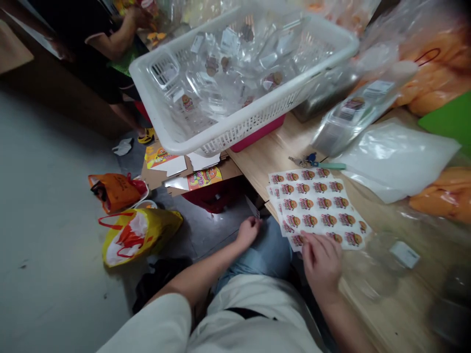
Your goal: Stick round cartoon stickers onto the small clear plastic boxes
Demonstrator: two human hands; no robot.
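My left hand (249, 231) is closed above my left thigh, beside the table edge. A pale strip with small print (253, 207), like a label, sticks up from its fingertips. On the table my right hand (323, 262) reaches over the lower edge of a sticker sheet (312, 196). Its thumb and forefinger are bent together at that edge, by a sticker in the bottom row; the exact hold is partly hidden. Rows of burger-character stickers cover the sheet, which lies on other similar sheets. Right of this hand is a clear plastic container (379, 264) with a white label.
A white basket (235, 130) of clear containers, some stickered, rests on a pink box (259, 133). Keys (309, 159), a white plastic bag (397, 157) and stacked clear containers (349, 117) lie behind the sheets. Bags (147, 235) stand on the floor. Another person (99, 44) stands back left.
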